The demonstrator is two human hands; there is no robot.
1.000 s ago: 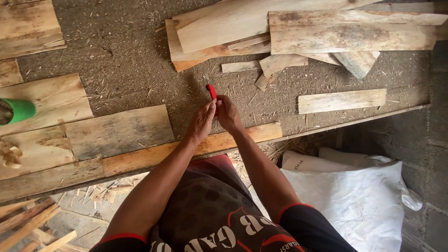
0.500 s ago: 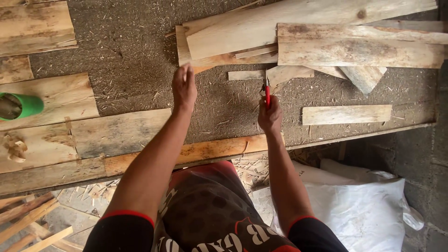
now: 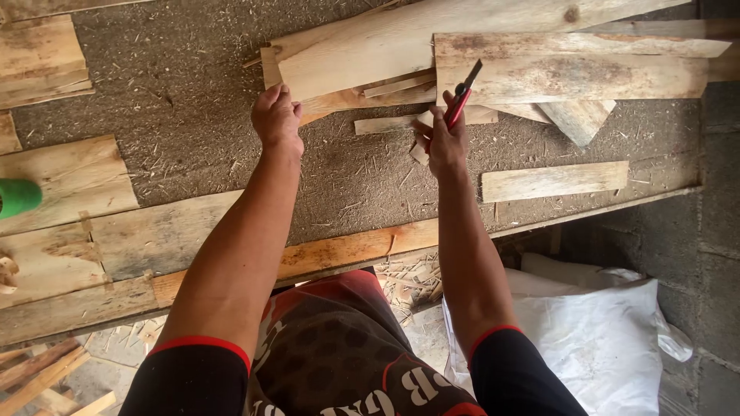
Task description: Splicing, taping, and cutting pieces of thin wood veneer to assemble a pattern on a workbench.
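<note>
Both hands have travelled up the desk since the earlier frames, when they were together near the front edge with the red tool between them; now they are apart and reaching the pile of boards at the far side.

At the right hand (image 3: pixel 445 140), the fingers (image 3: pixel 436 123) are clamped round a red-handled cutter (image 3: pixel 460 98), gripped low on its handle. Its long axis runs on a diagonal, and the dark tip points toward about one o'clock, lying over the lower left corner of a weathered grey board (image 3: pixel 570 73). Whether the tip touches the wood I cannot tell.

At the left hand (image 3: pixel 276 117), the fingers (image 3: pixel 287 96) are curled together and bear on the lower left end of a pale long plank (image 3: pixel 401 42), which slopes up toward two o'clock. Whether they grip its edge or only press on it is not clear.

Judging from this, the work looks to be at its start: the tool is in hand and a board is reached, but no fresh cut or mark shows on either piece, and nothing has been drawn out of the pile.

Outward from the hands, a short loose slat (image 3: pixel 553 181) lies at four o'clock of the right hand, well apart. The desk (image 3: pixel 193 131) is strewn with sawdust and chips. A green round object (image 3: pixel 17 196) sits at the far nine o'clock edge, and a white sack (image 3: pixel 601 339) lies below the desk at five o'clock.
</note>
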